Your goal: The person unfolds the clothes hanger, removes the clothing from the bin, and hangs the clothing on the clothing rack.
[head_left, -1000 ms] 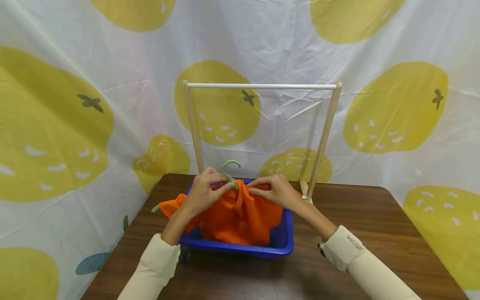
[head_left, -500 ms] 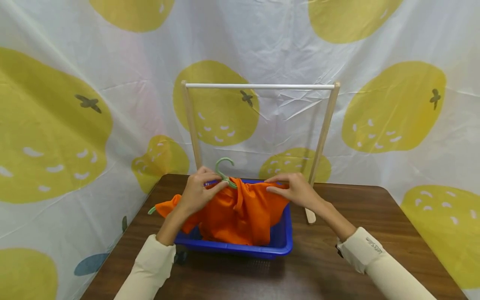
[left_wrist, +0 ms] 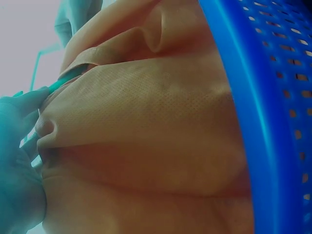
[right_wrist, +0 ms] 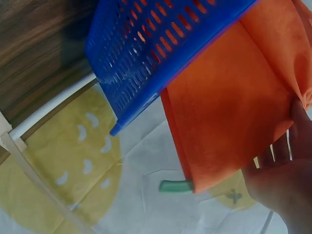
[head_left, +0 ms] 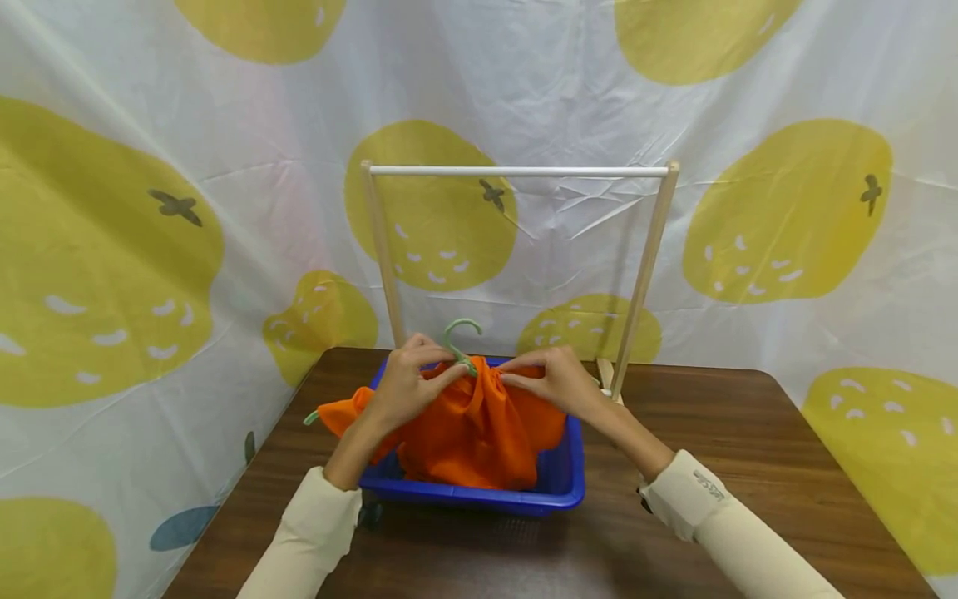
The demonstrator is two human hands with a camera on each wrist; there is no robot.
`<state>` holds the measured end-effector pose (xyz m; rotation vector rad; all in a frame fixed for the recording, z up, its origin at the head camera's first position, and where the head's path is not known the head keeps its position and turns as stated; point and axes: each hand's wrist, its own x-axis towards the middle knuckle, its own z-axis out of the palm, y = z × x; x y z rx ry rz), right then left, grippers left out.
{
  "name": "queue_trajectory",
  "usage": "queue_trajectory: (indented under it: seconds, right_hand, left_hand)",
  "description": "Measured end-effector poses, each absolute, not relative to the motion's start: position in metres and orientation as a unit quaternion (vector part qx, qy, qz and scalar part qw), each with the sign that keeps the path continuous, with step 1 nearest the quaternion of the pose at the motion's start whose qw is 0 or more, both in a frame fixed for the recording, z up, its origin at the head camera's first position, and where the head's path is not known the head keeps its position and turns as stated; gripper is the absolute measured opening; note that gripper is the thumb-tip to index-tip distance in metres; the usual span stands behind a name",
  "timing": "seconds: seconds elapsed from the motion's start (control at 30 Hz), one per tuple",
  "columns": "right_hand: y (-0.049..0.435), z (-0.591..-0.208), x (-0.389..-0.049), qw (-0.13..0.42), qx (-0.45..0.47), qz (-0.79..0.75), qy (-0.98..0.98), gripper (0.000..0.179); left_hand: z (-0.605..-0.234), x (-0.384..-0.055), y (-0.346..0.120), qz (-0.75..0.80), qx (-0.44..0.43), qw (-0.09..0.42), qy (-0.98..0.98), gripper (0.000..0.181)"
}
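Observation:
An orange cloth garment (head_left: pixel 471 445) is draped over a light green hanger (head_left: pixel 462 322), whose hook points up. My left hand (head_left: pixel 407 383) pinches the hanger with the cloth just below the hook. With thumb and fingers, my right hand (head_left: pixel 552 383) pinches gathered cloth just right of the hook. One hanger end pokes out of the cloth at the left; the right wrist view shows the other green tip (right_wrist: pixel 176 186) at the garment's edge. The hanger's middle is hidden under the fabric. The garment's lower part hangs into a blue basket (head_left: pixel 486 497).
Behind the basket stands a wooden rack with a white crossbar (head_left: pixel 516 172); one of its feet shows right of the basket. The brown wooden table (head_left: pixel 748 466) extends to both sides. A lemon-print curtain (head_left: pixel 584 249) hangs behind and at the left.
My right hand first slid right along the cloth, then came back left beside the hook. The hanger and left hand shifted slightly left and returned.

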<state>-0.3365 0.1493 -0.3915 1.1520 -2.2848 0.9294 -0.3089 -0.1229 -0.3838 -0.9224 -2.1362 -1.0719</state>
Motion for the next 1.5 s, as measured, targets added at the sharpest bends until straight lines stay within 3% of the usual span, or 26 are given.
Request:
queue_trajectory:
  seconds: [0.33, 0.6, 0.9, 1.27, 1.5]
  right_hand:
    - [0.18, -0.383, -0.331, 0.191, 0.378, 0.336, -0.841, 0.035]
    - [0.187, -0.388, -0.333, 0.206, 0.381, 0.315, -0.845, 0.016]
    - [0.158, -0.392, -0.334, 0.185, 0.405, 0.336, -0.83, 0.017]
    - [0.149, -0.399, -0.331, 0.208, 0.378, 0.356, -0.829, 0.016]
    - [0.149, -0.397, -0.33, 0.223, 0.374, 0.362, -0.824, 0.016]
  left_hand:
    - [-0.381, -0.309, -0.13, -0.404, -0.336, 0.313, -0.791, 0.01]
    - [-0.381, -0.307, -0.131, -0.41, -0.33, 0.3, -0.796, 0.01]
    - [-0.383, -0.307, -0.122, -0.402, -0.34, 0.28, -0.803, 0.01]
    - [-0.381, -0.305, -0.121, -0.4, -0.32, 0.268, -0.816, 0.012]
    - [-0.369, -0.297, -0.127, -0.298, -0.287, 0.3, -0.86, 0.022]
